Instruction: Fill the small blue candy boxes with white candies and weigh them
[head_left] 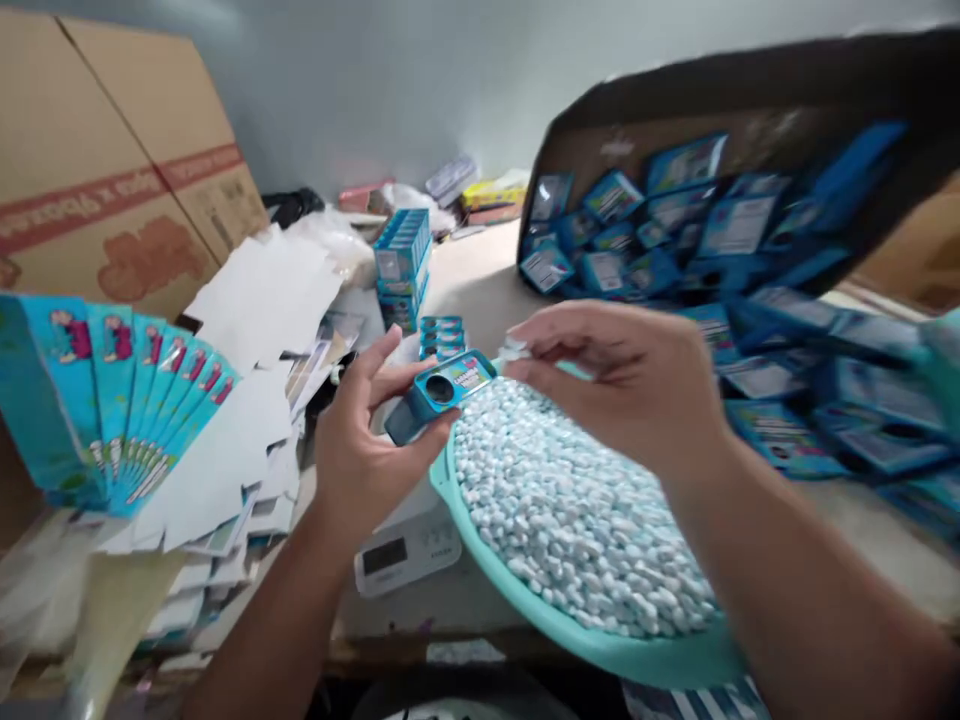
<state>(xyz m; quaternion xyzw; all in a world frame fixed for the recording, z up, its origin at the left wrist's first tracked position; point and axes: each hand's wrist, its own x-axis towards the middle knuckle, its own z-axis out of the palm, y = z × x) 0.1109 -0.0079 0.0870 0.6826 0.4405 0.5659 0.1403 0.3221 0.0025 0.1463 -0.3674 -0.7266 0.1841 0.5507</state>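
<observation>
My left hand (375, 430) is closed around a small blue tin (459, 381), tilted so that its printed top and a dark round opening face up. Just right of the tin, my right hand (622, 370) pinches a few small white-blue pieces (514, 350) between thumb and fingertips. Below that hand lies a turquoise basin (517, 610) holding a heap of pale white-blue pellets (585, 510). A white digital scale (409, 555) sits left of the basin, under my left forearm.
A black bin (592, 110) on its side spills blue tins (787, 430) at the right. Stacked blue boxes (403, 255) stand behind. On the left are fanned blue cartons (112, 390), loose white card sheets (262, 290) and a large cardboard box (112, 150).
</observation>
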